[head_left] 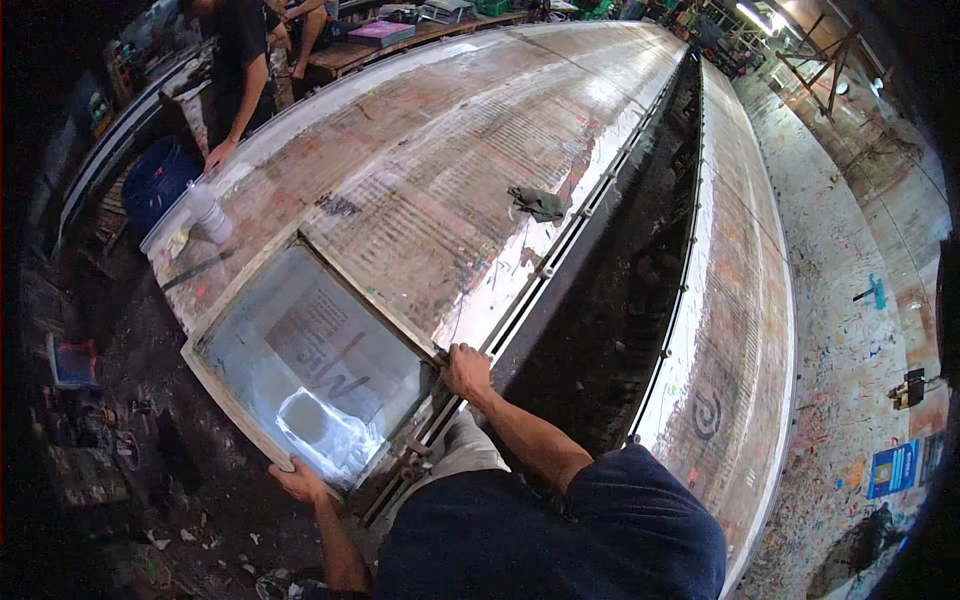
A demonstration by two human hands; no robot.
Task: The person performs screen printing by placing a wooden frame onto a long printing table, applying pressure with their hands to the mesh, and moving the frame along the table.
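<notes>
A screen-printing frame (238,412) lies at the near end of the long printing table on the left. Dark lettering and a block of small text show in its grey mesh (250,345). A bright white patch (355,445) covers part of the mesh near me; I cannot tell whether it is ink or glare. My left hand (300,483) is closed on the frame's near edge, with the fingertips partly hidden. The frame's right corner is gripped by my right hand (467,372), next to the table's metal rail (548,268).
A crumpled dark cloth (538,204) lies farther up the stained table (480,150). At the left edge stand a white plastic container (208,212) and a blue barrel (155,185). Another person's hand (220,153) rests there. A dark gap separates a second long table (740,300) on the right.
</notes>
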